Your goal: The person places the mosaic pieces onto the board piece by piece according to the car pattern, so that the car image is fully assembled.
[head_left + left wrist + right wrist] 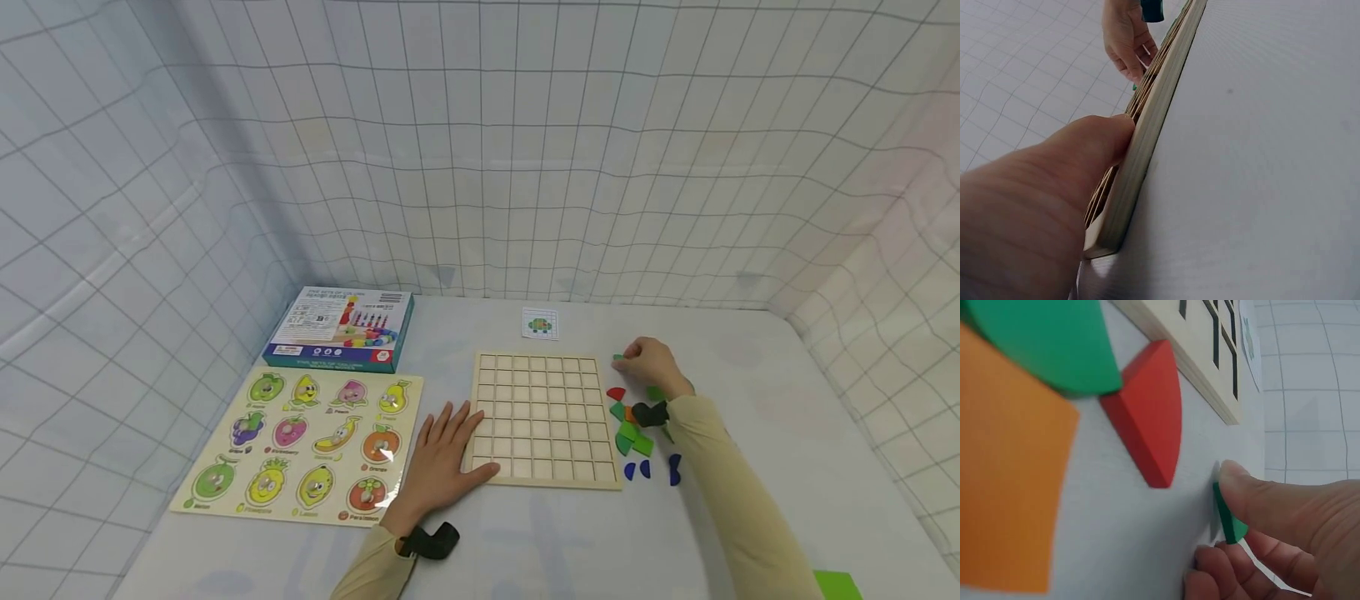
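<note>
A pale wooden grid board (540,411) lies flat on the table with its squares bare. My left hand (444,462) rests at its left edge with fingers spread, the thumb over the near left corner. In the left wrist view, the thumb (1100,134) presses on the board's rim (1150,140). Beyond the board's far right corner, my right hand (651,365) pinches a small green curved piece (1230,519) between thumb and fingers, low over the table. Beside the board lie a red quarter-circle piece (1150,415), an orange piece (1010,469) and several green pieces (642,447).
Dark blue rounded pieces (645,469) lie near the board's near right corner. Behind the board is a card (540,324) with a green turtle-like picture. To the left are a fruit puzzle board (300,454) and a toy box (337,329). A grid-patterned sheet (510,167) surrounds the table.
</note>
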### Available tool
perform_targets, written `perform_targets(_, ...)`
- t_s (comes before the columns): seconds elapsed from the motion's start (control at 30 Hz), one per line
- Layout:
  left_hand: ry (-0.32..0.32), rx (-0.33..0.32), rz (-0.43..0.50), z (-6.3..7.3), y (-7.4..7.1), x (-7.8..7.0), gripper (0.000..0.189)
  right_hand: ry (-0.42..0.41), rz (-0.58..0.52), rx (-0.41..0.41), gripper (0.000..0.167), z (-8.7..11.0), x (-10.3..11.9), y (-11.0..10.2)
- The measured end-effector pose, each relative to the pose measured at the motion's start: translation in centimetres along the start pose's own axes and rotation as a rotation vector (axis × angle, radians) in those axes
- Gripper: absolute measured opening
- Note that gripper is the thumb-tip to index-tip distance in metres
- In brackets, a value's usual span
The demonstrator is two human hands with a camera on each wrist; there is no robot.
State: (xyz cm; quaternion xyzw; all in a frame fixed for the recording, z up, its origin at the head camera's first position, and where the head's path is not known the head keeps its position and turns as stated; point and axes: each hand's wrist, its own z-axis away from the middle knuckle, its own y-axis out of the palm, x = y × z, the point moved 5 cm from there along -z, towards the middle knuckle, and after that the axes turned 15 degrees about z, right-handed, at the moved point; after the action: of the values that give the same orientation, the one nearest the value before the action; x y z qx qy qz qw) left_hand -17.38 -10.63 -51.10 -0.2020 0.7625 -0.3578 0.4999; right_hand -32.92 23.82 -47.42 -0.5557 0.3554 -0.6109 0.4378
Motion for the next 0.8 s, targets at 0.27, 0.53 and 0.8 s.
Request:
perform_targets(0.27, -0.011, 0.001, -0.002, 0.0, 0.0, -0.1, 0.080, -0.048, -0.040, -0.125, 0.023, 0.4, 0.3, 0.3)
perform_targets(0.53, -0.012, 0.002, -0.011, 0.0, 0.1, 0.1, 0.081, -0.174, -0.091, -0.233, 0.013, 1.5, 3.2, 0.5)
perform_targets(0.8, 0.011, -0.004, -0.004, 0.0, 0.0, -0.1, 0.083, -0.300, -0.180, -0.082, 0.017, 2.6, 7.3, 1.5)
